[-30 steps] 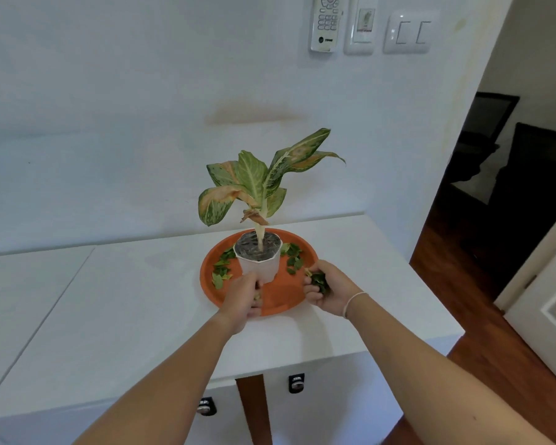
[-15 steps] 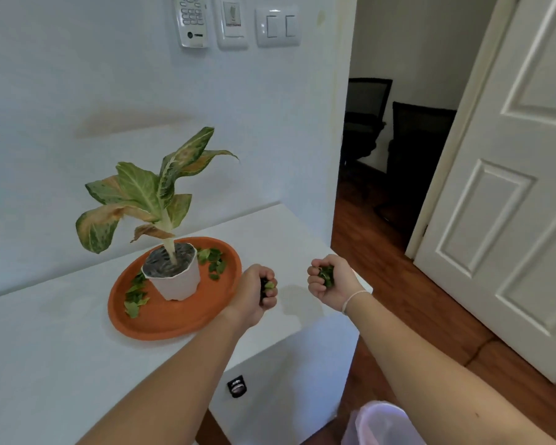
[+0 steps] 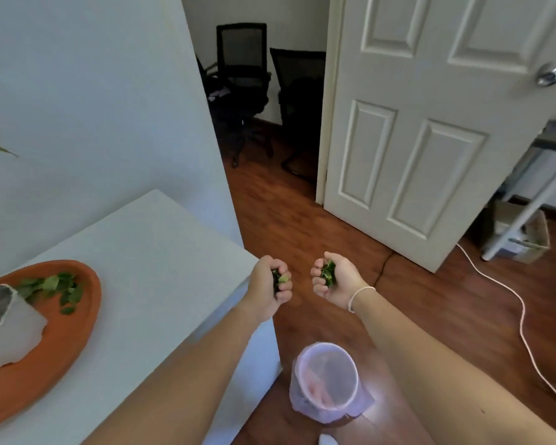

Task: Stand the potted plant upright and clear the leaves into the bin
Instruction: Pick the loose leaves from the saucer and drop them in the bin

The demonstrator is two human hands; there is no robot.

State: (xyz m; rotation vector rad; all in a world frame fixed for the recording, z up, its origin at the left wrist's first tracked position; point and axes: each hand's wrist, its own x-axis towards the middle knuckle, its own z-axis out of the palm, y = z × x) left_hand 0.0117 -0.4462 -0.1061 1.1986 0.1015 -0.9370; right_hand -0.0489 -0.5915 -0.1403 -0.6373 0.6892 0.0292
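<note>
The white pot (image 3: 8,329) stands upright on an orange tray (image 3: 74,342) at the left edge, its plant mostly out of frame. Loose green leaves (image 3: 57,289) lie on the tray behind the pot. My left hand (image 3: 268,292) is closed on a clump of leaves, held over the table's right corner. My right hand (image 3: 333,279) is also closed on leaves, out past the table above the wooden floor. A small bin (image 3: 326,385) lined with a pale pink bag stands on the floor below and between my forearms.
The white table (image 3: 161,261) ends just left of the bin. An open white door (image 3: 430,123) stands ahead on the right, with dark chairs (image 3: 241,75) in the room beyond. A white cable (image 3: 507,293) runs across the floor at right, near a cardboard box (image 3: 527,239).
Both hands left the tray with leaves in their fists and swung right, off the table's end. The view turned right and down, bringing the whole bin into sight.
</note>
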